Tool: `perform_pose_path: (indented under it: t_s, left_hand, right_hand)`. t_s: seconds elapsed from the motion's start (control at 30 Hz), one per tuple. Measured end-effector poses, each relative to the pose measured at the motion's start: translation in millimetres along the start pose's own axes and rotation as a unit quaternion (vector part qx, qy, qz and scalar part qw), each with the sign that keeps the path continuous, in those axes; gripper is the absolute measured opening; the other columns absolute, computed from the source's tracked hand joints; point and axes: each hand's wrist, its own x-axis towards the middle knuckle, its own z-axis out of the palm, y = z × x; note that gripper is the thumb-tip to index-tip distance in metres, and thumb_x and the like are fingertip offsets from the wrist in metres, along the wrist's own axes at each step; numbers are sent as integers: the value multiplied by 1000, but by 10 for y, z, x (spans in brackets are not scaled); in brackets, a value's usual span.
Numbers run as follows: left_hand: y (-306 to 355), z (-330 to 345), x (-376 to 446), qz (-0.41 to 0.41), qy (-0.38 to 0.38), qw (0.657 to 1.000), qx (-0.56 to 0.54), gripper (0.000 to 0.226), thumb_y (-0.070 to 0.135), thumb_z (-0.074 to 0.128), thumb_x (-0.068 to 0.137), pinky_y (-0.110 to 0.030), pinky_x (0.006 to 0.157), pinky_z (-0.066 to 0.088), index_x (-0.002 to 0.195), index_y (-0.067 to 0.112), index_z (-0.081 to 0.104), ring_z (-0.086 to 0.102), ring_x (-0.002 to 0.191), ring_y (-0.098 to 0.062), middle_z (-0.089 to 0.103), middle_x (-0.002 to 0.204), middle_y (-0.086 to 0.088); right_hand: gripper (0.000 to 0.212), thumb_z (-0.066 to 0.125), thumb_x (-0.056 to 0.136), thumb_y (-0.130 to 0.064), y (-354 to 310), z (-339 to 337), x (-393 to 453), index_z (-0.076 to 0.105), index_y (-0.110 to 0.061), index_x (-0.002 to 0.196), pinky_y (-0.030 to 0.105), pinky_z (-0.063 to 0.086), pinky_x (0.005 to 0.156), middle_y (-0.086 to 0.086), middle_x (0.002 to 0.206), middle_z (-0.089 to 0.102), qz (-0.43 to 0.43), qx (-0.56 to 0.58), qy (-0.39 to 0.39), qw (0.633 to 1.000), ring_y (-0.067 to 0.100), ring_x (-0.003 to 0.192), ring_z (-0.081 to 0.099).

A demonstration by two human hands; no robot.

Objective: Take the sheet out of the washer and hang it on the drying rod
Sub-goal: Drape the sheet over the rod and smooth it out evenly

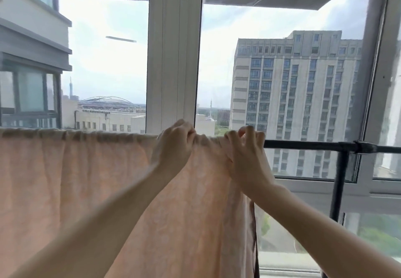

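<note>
Both hands grasp the bunched top edge of the sheet (86, 180) on the rod (308, 144): left hand (173, 145), right hand (246, 151) at the sheet's right end. The sheet hangs over the rod; behind it stands the window (173, 49).

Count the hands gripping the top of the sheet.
2. The left hand pinches the bunched top edge of the peach sheet over the rod; the right hand grips the fold beside it, at the sheet's right end.
</note>
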Motion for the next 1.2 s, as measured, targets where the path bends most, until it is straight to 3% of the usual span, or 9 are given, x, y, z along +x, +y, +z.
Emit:
perform_pose_path:
  t_s: [0.17, 0.3, 0.4, 0.5, 0.67, 0.8, 0.9, 1.07, 1.2]
  left_hand:
    - [155, 2, -14, 1, 13, 1000, -9, 17, 10, 52, 95, -31, 68, 41, 79, 12, 58, 55, 73, -17, 54, 83, 5]
    - [421, 15, 29, 6, -12, 1000, -4, 20, 15, 46, 98, -30, 67, 40, 80, 12, 54, 54, 72, -18, 53, 86, 2]
    - [654, 118, 88, 19, -25, 999, -30, 16, 12, 47, 98, -20, 68, 36, 88, 7, 58, 53, 76, -17, 56, 92, -3]
    - [751, 257, 178, 32, -22, 997, -63, 14, 8, 48, 97, -14, 65, 37, 87, 6, 59, 54, 78, -16, 58, 90, -4]
    - [697, 495, 209, 72, -24, 996, -49, 12, 10, 55, 96, -25, 68, 44, 88, 6, 62, 57, 75, -17, 61, 88, -2]
    - [610, 523, 165, 95, -20, 995, -20, 11, 9, 57, 95, -25, 66, 45, 88, 5, 63, 58, 71, -18, 61, 87, -3]
    - [575, 465, 188, 90, -18, 995, -25, 10, 7, 57, 94, -26, 68, 44, 87, 4, 64, 58, 73, -19, 62, 86, -5]
    - [579, 415, 133, 84, -36, 996, 0, 12, 16, 55, 97, -34, 68, 50, 89, 10, 63, 60, 75, -17, 63, 91, 1]
    - [571, 381, 93, 59, -25, 997, 51, 17, 23, 47, 100, -35, 71, 50, 91, 15, 59, 61, 76, -18, 61, 93, 5]
  right_hand:
    - [48, 52, 76, 15, 98, -46, 22, 51, -16, 113, 35, 52, 73, 9, 120, 34, -69, 41, 27, 996, 28, 109, 34]
    - [28, 61, 82, 7, 197, -237, 169, 57, -14, 101, 34, 53, 75, 5, 115, 43, -92, 43, 54, 993, 25, 111, 37]
    - [14, 60, 89, -2, 332, -401, 256, 60, -13, 97, 31, 51, 74, 2, 114, 44, -79, 58, 66, 993, 22, 112, 35]
    - [7, 59, 91, -8, 600, -514, 264, 62, -10, 96, 35, 52, 73, 4, 112, 47, -46, 42, 80, 995, 23, 113, 37]
    - [15, 63, 88, -21, 1067, -619, 166, 60, -13, 101, 33, 50, 77, 2, 113, 48, 13, 12, 56, 998, 22, 116, 39]
    - [27, 58, 91, -31, 1126, -585, 54, 59, -13, 111, 37, 50, 89, 3, 118, 49, 1, 20, 20, 1000, 22, 120, 38]
    - [28, 54, 93, -32, 1066, -582, 91, 59, -14, 114, 30, 46, 86, 3, 119, 50, -4, 36, 9, 999, 19, 119, 40]
    - [24, 52, 95, -31, 990, -554, 126, 60, -15, 111, 31, 48, 79, 2, 112, 57, -4, 18, -7, 1000, 18, 103, 53]
    - [22, 47, 98, -22, 952, -531, 179, 66, -12, 96, 35, 53, 70, 3, 96, 63, 20, -15, 23, 999, 20, 83, 60]
